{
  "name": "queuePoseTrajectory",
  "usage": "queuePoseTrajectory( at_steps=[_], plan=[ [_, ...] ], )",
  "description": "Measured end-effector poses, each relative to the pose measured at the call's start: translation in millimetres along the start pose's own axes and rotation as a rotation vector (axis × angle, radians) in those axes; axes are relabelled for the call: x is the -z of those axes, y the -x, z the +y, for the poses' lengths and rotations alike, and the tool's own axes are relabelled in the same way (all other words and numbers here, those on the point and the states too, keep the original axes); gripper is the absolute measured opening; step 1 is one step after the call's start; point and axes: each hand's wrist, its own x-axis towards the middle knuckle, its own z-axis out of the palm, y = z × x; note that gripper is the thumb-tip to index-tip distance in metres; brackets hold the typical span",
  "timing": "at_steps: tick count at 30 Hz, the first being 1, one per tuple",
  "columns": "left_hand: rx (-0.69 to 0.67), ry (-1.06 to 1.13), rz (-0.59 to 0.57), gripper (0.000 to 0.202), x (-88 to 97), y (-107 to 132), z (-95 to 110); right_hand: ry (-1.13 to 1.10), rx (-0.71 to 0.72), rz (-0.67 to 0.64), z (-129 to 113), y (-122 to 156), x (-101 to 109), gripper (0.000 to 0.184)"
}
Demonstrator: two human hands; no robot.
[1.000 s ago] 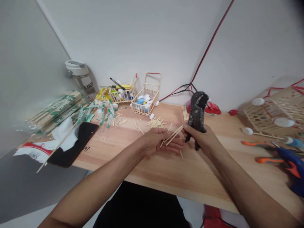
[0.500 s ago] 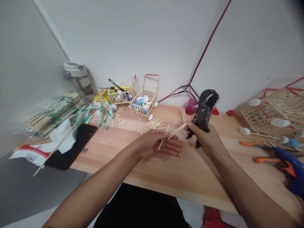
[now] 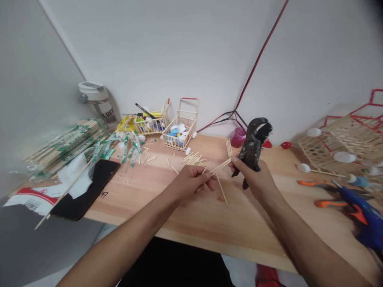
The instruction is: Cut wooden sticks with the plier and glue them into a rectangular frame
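The left hand (image 3: 191, 183) is closing: its fingers (image 3: 208, 179), spread nearly flat in the earlier view, are curling inward and pinching the wooden sticks. One stick (image 3: 220, 166) is angling up from those fingertips towards the right hand (image 3: 251, 173), its far end reaching the right forefinger. A second stick (image 3: 221, 188) is slanting down from near the left fingertips towards the table (image 3: 239, 227); I cannot tell whether the fingers are holding it.

The right hand's fingers are wrapping firmly around the black pliers (image 3: 253, 145), which are standing upright above the table with their jaws pointing up and slightly parted.

Beyond the hands, loose sticks (image 3: 191, 158) are lying on the table near a small stick cage (image 3: 181, 133) filled with bottle caps. The glue gun (image 3: 365, 217) is resting at the right, beside a stick lattice (image 3: 338, 147), while chopstick packets (image 3: 62, 149) and a phone (image 3: 85, 189) are lying at the left.
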Motion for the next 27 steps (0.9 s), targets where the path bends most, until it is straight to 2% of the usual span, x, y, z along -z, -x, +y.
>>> queuePoseTrajectory(
  at_steps=[2,4,7,10,16,22,25,27],
  plan=[
    [-0.013,-0.028,0.008,0.035,0.9,-0.9,-2.8,-0.108,0.010,-0.047,0.0,0.5,-0.6,0.028],
    [-0.016,-0.032,0.002,0.035,2.1,-1.6,-4.1,-0.309,-0.016,-0.134,-0.4,-0.1,-0.7,0.025],
    [-0.008,-0.001,-0.021,0.036,3.8,-2.3,-4.1,-0.571,-0.125,-0.273,-2.7,-1.6,0.3,0.023],
    [0.003,0.050,-0.059,0.038,4.5,-2.7,-3.9,-0.653,-0.224,-0.330,-5.4,-2.5,2.3,0.022],
    [0.061,0.069,-0.123,0.040,4.6,-1.7,-2.1,-0.665,-0.265,-0.365,-8.7,-1.2,5.5,0.022],
    [0.023,-0.004,-0.100,0.036,7.7,-2.1,-2.8,-0.614,-0.266,-0.355,-4.9,-2.3,6.5,0.024],
    [-0.011,-0.139,-0.046,0.030,11.1,-2.3,-0.3,-0.508,-0.207,-0.318,-1.1,-3.9,7.3,0.027],
    [-0.054,-0.315,0.015,0.026,13.8,-1.5,5.6,-0.355,-0.130,-0.287,-0.2,-4.4,8.6,0.028]
  ],
)
